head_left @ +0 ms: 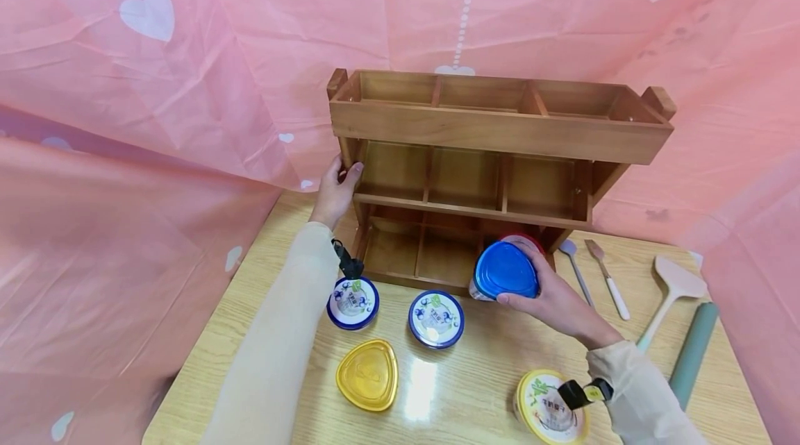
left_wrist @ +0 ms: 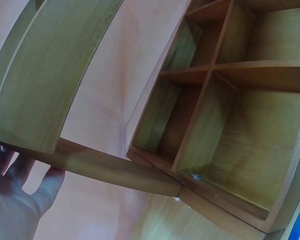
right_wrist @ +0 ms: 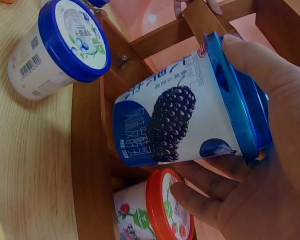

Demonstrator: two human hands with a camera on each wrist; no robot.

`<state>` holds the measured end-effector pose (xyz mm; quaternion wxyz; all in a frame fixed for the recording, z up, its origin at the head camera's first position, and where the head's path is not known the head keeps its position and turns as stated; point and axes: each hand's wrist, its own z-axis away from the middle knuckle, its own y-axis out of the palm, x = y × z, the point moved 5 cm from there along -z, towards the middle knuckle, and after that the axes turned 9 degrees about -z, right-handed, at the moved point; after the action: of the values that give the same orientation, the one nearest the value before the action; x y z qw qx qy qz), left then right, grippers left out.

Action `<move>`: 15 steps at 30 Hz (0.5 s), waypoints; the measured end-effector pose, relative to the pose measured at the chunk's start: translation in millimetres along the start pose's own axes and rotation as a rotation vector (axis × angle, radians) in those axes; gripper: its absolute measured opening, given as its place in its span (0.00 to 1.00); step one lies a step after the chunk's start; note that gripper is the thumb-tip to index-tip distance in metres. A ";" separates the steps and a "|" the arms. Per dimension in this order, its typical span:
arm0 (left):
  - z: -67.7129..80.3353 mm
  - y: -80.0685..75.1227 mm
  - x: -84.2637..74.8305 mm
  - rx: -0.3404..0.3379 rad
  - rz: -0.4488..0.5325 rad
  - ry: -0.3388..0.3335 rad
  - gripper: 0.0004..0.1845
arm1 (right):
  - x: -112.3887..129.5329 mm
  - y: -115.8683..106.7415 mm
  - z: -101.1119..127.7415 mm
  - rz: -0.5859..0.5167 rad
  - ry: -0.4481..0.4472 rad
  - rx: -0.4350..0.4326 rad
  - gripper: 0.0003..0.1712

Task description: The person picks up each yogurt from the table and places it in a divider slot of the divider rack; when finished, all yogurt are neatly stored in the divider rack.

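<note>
Grips the wooden rack (head_left: 500, 135) by its left side post with the left hand (head_left: 337, 189), probably to steady it; holds the two hands well apart. Has on the table (head_left: 475, 389), in front, a left blue-rimmed tub (head_left: 353, 303), a gold lid (head_left: 367, 375) nearer the body (cannot tell what lies beneath) and a right blue-rimmed tub (head_left: 436, 320), perhaps for easy reach. Clasps a blue-lidded tub (head_left: 506, 270) in the right hand (head_left: 556, 303), tilting it at the bottom tier's right compartment, seemingly to point its base inward. Has a red-lidded tub (right_wrist: 155, 212) inside that same compartment. Cannot see into any tub under its lid; reads only labels, such as a blackberry on the held one. Has a yellow-rimmed tub (head_left: 550, 407) near the right wrist, then a spoon (head_left: 578, 270), fork (head_left: 607, 280), spatula (head_left: 675, 284) and teal roll (head_left: 694, 351), presumably set aside there.
</note>
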<state>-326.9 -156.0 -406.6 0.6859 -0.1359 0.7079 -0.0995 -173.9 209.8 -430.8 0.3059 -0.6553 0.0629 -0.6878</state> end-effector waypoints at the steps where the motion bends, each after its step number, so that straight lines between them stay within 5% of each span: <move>1: -0.3 0.2 0.6 0.001 0.000 -0.001 0.29 | 0.2 0.6 -2.6 -0.004 0.008 0.000 0.56; 15: 0.5 -0.6 2.9 0.017 -0.010 -0.014 0.30 | 3.5 18.3 -39.7 -0.020 0.165 -0.008 0.62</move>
<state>-326.5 -157.5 -409.2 0.6916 -0.1341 0.7014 -0.1080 -204.8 180.8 -442.0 0.2901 -0.5981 0.0842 -0.7423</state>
